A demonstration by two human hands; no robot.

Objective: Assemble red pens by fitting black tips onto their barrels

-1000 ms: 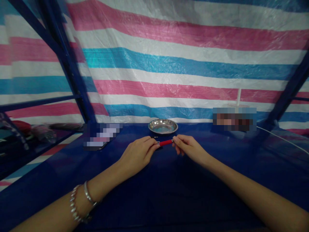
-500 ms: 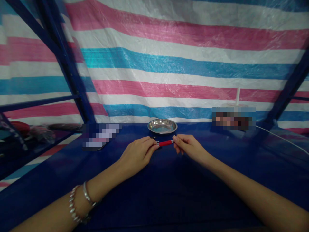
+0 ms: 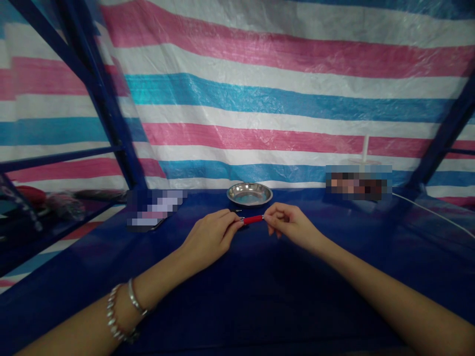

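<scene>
A red pen point(image 3: 253, 219) with silvery ends is held nearly level just above or on the blue tabletop. My left hand point(image 3: 213, 232) is closed round its left end, the fingers covering that part. At the other end, thumb and fingertips of my right hand point(image 3: 287, 221) pinch the pen's silvery end; whether a small part sits between them is too small to tell. A small dark pointed piece point(image 3: 236, 211) lies just beyond my left fingers. Behind both hands stands a shallow round metal dish point(image 3: 250, 194).
The blue table point(image 3: 237, 296) backs onto a striped plastic sheet point(image 3: 260, 94). To the left lies a flat blurred-out object point(image 3: 156, 210), to the right another pixelated item point(image 3: 358, 185) with a white cable point(image 3: 430, 207). Blue metal posts point(image 3: 111, 118) flank the table.
My right hand has shifted slightly at the pen's end, its fingers curling a little differently. The left hand and the pen are almost still.
</scene>
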